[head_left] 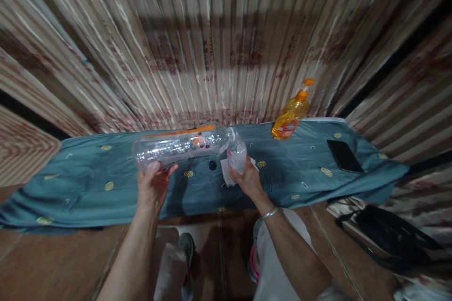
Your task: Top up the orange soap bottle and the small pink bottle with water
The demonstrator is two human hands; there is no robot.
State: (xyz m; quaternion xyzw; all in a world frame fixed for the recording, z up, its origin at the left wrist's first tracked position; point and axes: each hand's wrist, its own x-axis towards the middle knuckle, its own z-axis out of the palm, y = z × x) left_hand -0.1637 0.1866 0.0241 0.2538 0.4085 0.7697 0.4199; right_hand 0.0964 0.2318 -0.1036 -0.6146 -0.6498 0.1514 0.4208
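Note:
My left hand [152,183] grips a large clear plastic bottle [180,146] with an orange label, held on its side above the teal cloth [88,183]. Its mouth points right, against a small clear bottle [237,153]. My right hand [248,179] holds that small bottle upright over a white paper [226,171] lying on the cloth. A small black cap [212,165] sits on the cloth between my hands.
An orange pump bottle [291,113] stands at the back right near the striped curtain [226,37]. A black phone [344,155] lies on the cloth at the right. A dark bag [384,235] rests on the floor at the lower right.

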